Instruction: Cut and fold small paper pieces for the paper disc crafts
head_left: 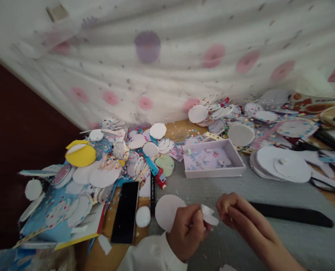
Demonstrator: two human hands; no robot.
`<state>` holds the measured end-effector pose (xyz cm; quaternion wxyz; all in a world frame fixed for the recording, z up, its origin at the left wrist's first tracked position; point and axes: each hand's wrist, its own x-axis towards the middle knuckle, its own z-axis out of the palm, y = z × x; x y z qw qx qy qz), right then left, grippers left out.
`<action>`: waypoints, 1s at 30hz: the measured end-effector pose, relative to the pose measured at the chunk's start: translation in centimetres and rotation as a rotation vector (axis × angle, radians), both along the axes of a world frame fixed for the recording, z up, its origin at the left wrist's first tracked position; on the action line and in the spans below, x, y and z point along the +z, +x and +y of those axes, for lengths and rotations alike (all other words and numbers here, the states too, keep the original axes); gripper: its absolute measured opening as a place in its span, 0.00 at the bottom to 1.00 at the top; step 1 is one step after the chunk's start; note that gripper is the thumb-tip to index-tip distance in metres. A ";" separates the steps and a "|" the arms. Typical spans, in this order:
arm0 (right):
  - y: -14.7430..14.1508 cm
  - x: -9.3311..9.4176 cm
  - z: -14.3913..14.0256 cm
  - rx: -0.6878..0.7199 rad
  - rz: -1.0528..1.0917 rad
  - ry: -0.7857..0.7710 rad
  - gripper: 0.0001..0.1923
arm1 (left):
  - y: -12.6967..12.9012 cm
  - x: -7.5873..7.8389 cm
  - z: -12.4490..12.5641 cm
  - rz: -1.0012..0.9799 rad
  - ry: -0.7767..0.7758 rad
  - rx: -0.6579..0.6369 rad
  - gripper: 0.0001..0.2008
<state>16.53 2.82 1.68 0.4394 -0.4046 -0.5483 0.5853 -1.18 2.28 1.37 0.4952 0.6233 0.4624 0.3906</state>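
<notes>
1. Tray [212,173] sits well beyond the hands; phone [125,210] lies left.
2. Left hand [185,235] is closed on a disc [167,210] (thin, light, probably creases easily; best held by its edge).
3. Right hand [235,212], fingers curled, pinches a scrap [209,215] between both hands; flimsy.

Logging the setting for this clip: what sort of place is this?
Probably a home craft table set against a curtain with a flower pattern. Heaps of paper circles and confetti scraps cover it, a shallow box holds cut bits, and the left hand and right hand hold small white cut-outs.
</notes>
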 end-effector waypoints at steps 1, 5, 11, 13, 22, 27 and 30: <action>0.1 -0.1 0.2 0.013 -0.024 -0.030 0.15 | 0.1 -0.1 0.0 -0.078 -0.072 0.004 0.27; -0.1 0.0 0.1 0.096 -0.123 -0.081 0.24 | 0.3 -0.2 0.1 -0.136 -0.174 -0.023 0.30; -0.4 0.6 0.3 0.062 -0.493 0.379 0.21 | -0.6 0.5 0.8 0.054 -0.053 0.130 0.27; -0.2 0.4 0.4 0.026 -0.523 0.451 0.19 | -0.7 0.8 0.9 0.098 -0.002 0.140 0.24; -0.1 -0.5 -0.1 0.128 -0.650 0.717 0.10 | -0.2 0.9 0.6 0.317 0.202 -0.095 0.15; 0.5 0.0 -0.7 0.213 -0.652 0.750 0.10 | -0.7 0.6 0.6 0.278 0.201 -0.249 0.14; 0.9 0.7 -1.0 0.200 -0.581 0.698 0.09 | -1.0 0.5 0.5 0.256 0.149 -0.380 0.14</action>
